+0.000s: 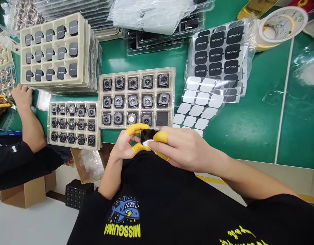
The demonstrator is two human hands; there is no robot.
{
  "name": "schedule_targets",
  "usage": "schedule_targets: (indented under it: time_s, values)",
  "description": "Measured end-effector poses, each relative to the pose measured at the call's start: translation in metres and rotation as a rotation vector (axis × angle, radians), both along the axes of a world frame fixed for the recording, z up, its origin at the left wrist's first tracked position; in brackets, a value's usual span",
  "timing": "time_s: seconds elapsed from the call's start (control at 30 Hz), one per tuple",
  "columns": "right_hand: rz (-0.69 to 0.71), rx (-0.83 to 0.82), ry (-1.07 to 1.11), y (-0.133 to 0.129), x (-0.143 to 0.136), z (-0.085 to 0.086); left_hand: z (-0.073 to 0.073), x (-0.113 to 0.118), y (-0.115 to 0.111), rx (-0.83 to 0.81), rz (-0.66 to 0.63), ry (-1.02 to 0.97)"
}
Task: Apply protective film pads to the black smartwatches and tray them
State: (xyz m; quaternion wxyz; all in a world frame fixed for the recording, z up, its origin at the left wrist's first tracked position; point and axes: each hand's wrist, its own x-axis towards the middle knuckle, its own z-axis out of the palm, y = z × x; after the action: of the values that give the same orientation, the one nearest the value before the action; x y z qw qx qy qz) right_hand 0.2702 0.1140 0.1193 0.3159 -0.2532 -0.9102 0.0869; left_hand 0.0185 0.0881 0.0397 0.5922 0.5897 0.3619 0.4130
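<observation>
Between both hands, just in front of my chest, is a black smartwatch body (146, 135). My left hand (128, 143), in yellow finger cots, grips it by the edges. My right hand (179, 146), also with yellow finger cots, presses a small white cloth (148, 143) against its near side. Right beyond my hands lies a tray (174, 98) of black watch bodies, their round sensor backs facing up. One pocket (162, 119) at its near right corner holds no watch body.
Another tray (97, 136) of watch bodies sits at left, below a tall tray stack (82, 51). To the right lie sheets of black labelled films (215, 54), white film pieces (195, 108) and a tape roll (282, 25). A co-worker's arm (31, 119) reaches in at left.
</observation>
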Motion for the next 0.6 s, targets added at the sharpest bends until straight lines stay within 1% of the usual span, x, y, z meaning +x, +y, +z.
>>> schedule_targets:
  time_s: [0.07,0.13,0.2,0.27,0.37,0.47,0.53,0.6]
  values:
    - [0.014,-0.012,-0.099,0.0,0.01,0.003,-0.001,-0.002,-0.003,-0.044,0.033,-0.037]
    - [-0.01,-0.021,-0.153,0.0,0.021,0.003,0.0,-0.004,-0.004,-0.078,0.064,-0.056]
    - [-0.051,-0.027,-0.107,0.001,0.028,0.002,0.0,-0.005,-0.005,-0.103,0.059,-0.048]
    - [-0.072,-0.032,-0.045,0.001,0.03,0.001,0.0,-0.004,-0.005,-0.119,0.036,-0.052]
    - [-0.061,-0.025,-0.021,0.0,0.022,0.002,0.0,-0.002,-0.003,-0.11,0.018,-0.067]
    - [-0.026,-0.03,-0.01,-0.002,0.007,0.001,-0.001,-0.001,-0.001,-0.059,-0.002,-0.015]
    - [-0.004,-0.023,0.026,-0.002,-0.002,-0.003,-0.001,-0.001,-0.001,-0.015,-0.013,0.038]
    - [-0.017,0.01,0.056,0.0,-0.007,-0.011,-0.003,0.0,-0.001,0.005,-0.001,0.067]
